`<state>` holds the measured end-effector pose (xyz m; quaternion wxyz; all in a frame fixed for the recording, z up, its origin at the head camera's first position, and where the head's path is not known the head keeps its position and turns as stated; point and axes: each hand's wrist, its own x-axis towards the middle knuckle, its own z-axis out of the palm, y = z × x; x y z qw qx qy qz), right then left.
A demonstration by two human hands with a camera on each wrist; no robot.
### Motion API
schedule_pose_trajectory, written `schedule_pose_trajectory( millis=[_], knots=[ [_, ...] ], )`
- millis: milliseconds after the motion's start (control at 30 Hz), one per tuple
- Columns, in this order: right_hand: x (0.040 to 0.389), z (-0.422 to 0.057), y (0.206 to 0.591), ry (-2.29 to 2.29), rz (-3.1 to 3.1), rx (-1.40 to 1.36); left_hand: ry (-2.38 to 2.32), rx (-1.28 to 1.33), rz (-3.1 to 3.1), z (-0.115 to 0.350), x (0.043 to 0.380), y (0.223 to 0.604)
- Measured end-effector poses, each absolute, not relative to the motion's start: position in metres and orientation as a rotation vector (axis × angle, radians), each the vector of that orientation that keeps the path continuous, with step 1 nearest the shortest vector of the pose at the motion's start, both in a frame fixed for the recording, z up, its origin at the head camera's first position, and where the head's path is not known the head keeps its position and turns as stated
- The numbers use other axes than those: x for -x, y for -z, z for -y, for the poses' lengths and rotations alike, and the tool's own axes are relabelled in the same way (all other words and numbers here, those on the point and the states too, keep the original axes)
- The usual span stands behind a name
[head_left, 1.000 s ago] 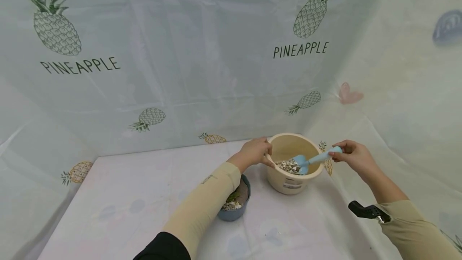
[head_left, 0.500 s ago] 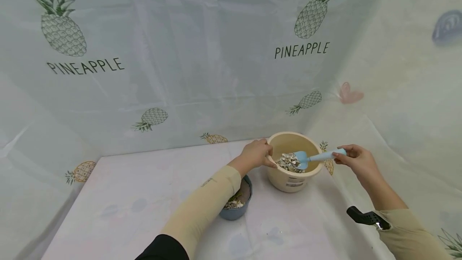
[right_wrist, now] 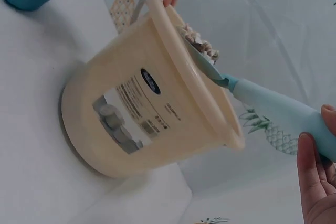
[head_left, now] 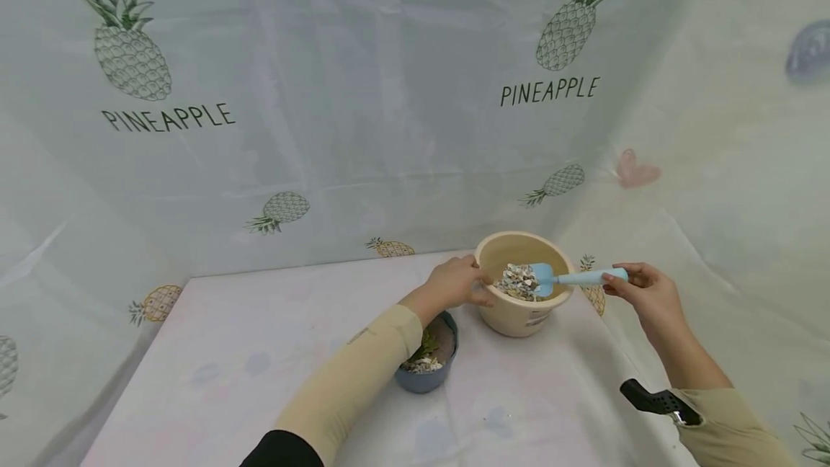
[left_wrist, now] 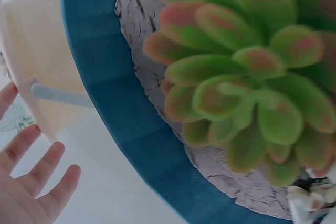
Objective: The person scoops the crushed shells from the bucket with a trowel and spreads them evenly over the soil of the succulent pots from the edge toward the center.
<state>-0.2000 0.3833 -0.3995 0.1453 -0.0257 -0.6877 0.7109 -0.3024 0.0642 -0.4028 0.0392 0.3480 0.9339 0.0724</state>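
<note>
A cream bucket with a printed label stands at the back of the table, pebbles inside it. My left hand holds its left rim, some fingers spread out beside it in the left wrist view. My right hand pinches the handle end of a light blue scoop. The scoop's blade is at the bucket's mouth, heaped with small pebbles. Under my left forearm stands a blue-grey pot, holding soil, a green succulent with reddish leaf tips and some pebbles.
The white table runs to the left and front, with a few tiny crumbs near the pot. A curtain printed with pineapples hangs close behind the bucket and along the right side.
The scoop has come up from the pebbles with a load on its blade, and its handle has shifted slightly right. The left hand stays at the bucket's rim.
</note>
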Motion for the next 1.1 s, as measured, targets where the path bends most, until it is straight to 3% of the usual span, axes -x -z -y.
schedule_pose_trajectory(
  millis=[467,733,1100],
  knots=[
    [0.206,-0.363,0.407,-2.135,1.785,0.122,-0.287,-1.009,-2.864,-0.044,0.288,0.407],
    [0.201,-0.341,0.406,-2.162,1.756,0.096,-0.712,-0.91,-2.782,0.009,0.282,0.406],
    [0.191,-0.298,0.407,-2.149,1.816,0.005,-1.229,-0.684,-2.708,0.077,0.247,0.418]
  ],
)
